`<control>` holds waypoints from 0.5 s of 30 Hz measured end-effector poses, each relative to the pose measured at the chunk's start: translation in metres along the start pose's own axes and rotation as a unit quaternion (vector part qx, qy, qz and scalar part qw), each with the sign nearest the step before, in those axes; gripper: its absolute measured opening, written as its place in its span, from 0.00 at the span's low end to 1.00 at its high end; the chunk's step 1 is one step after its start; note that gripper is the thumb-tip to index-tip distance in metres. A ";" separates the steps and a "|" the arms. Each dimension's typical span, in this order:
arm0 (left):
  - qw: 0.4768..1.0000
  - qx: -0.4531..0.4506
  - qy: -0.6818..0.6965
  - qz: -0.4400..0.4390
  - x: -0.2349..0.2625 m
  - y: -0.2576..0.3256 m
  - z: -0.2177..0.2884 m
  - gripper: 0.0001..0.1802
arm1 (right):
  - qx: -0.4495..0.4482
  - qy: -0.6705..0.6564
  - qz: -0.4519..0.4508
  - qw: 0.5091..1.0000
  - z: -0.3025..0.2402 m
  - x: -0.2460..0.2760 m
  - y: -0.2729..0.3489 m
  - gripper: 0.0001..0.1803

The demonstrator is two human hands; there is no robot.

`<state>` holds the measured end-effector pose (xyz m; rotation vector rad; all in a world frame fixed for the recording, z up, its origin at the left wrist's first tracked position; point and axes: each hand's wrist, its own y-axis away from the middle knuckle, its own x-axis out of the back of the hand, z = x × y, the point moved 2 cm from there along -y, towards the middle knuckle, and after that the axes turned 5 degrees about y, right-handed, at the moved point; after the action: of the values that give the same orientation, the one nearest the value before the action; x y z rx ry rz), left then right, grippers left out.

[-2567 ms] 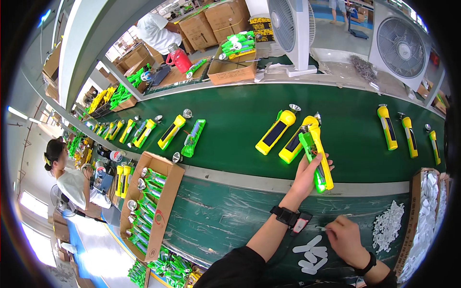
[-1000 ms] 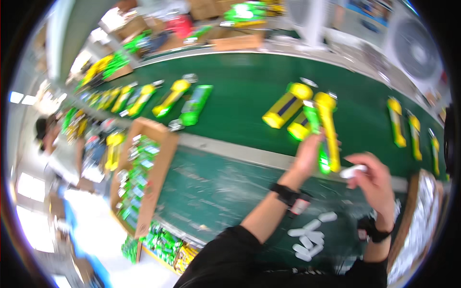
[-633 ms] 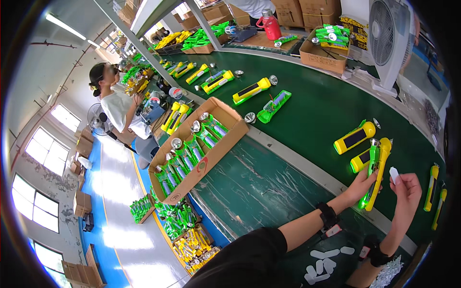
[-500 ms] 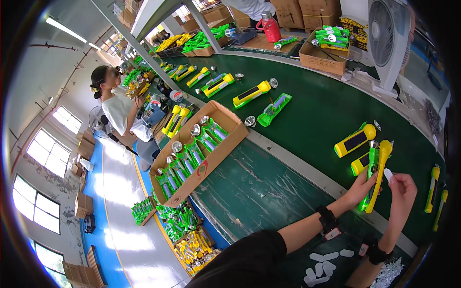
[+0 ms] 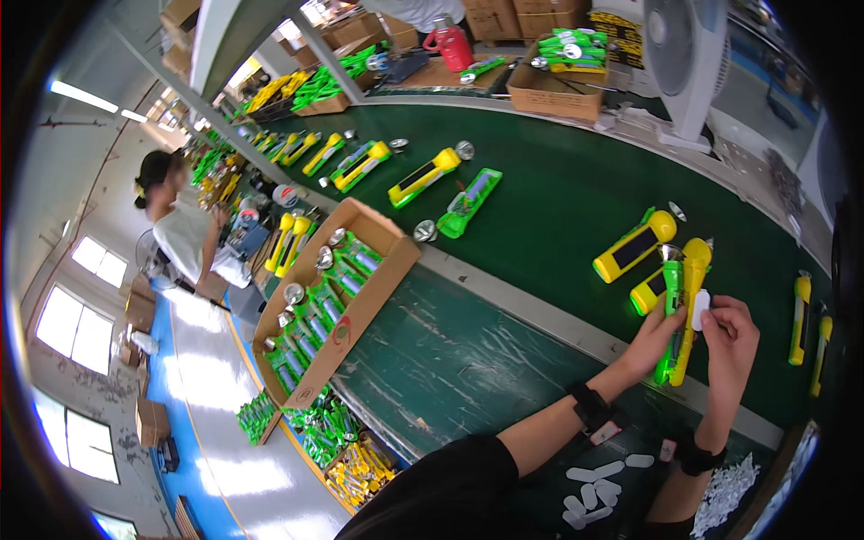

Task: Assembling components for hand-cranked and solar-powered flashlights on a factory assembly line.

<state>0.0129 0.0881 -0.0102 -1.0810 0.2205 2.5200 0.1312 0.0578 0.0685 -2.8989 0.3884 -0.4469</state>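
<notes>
- Nearest the wearer, on the dark green worktable, small white oval stickers lie loose between the two forearms, and a black wrist strap sits on each arm.
- Just beyond, the left hand wraps its fingers around a yellow and green flashlight, holding it upright above the table's far edge.
- Beside it, the right hand pinches a white sticker between thumb and forefinger, pressed against the flashlight's yellow side; the other fingers curl loosely.
- Left of the hands, an open cardboard box rests on the table, packed with green flashlight halves and silver reflectors.
- Farther out, the green conveyor belt carries more yellow flashlights, one just behind the held one.
- Across the belt stand cardboard boxes, a white fan, and at far left another person at work.
</notes>
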 end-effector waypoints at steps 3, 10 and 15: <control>0.999 0.021 -0.035 -0.017 -0.001 -0.003 -0.007 0.31 | 0.001 0.018 0.033 0.999 -0.003 0.005 0.003 0.05; 0.989 0.004 -0.137 -0.054 -0.003 0.000 0.012 0.42 | 0.025 0.043 0.050 0.998 0.002 -0.008 -0.004 0.06; 0.977 -0.023 -0.200 -0.068 -0.018 -0.003 0.005 0.42 | 0.036 0.121 0.103 0.987 -0.008 -0.001 0.004 0.06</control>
<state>0.0222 0.0871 0.0058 -0.5594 -0.0236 2.5602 0.1267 0.0536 0.0750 -2.7032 0.6838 -0.7636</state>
